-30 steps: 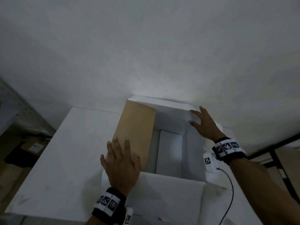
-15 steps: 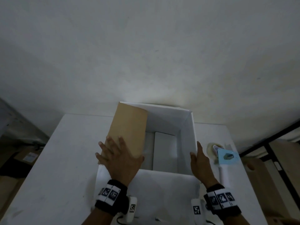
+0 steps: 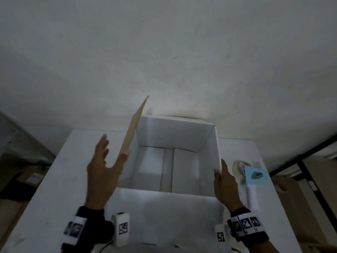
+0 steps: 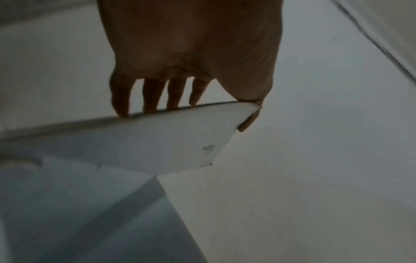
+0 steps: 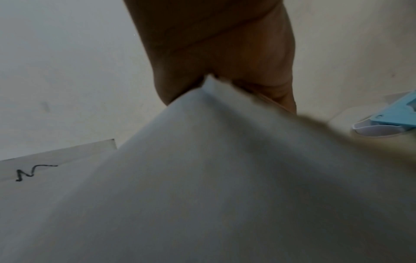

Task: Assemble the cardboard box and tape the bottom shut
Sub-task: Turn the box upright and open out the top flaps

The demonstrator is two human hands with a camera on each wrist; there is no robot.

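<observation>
A white cardboard box [image 3: 175,136] stands open-topped on the white table [image 3: 54,189]. Its two bottom flaps [image 3: 151,167] lie flat inside with a gap between them. The left flap [image 3: 132,132], brown on one face, stands nearly upright. My left hand [image 3: 104,172] is beside it with straight, spread fingers, the thumb touching the flap's near corner [image 4: 157,142]. My right hand [image 3: 225,187] holds the right wall at its near corner, thumb inside and fingers outside; the wall's edge [image 5: 225,160] runs between them. The near flap [image 3: 164,216] folds out toward me.
A blue tape dispenser [image 3: 254,177] with a white handle lies on the table just right of my right hand, also in the right wrist view [image 5: 391,115]. Brown cartons [image 3: 27,179] sit on the floor at left. A black frame [image 3: 300,161] stands at right.
The left flap swung up from leaning over the opening to nearly upright, and my left hand came off its top face. My right hand moved from the far right corner to the near right corner.
</observation>
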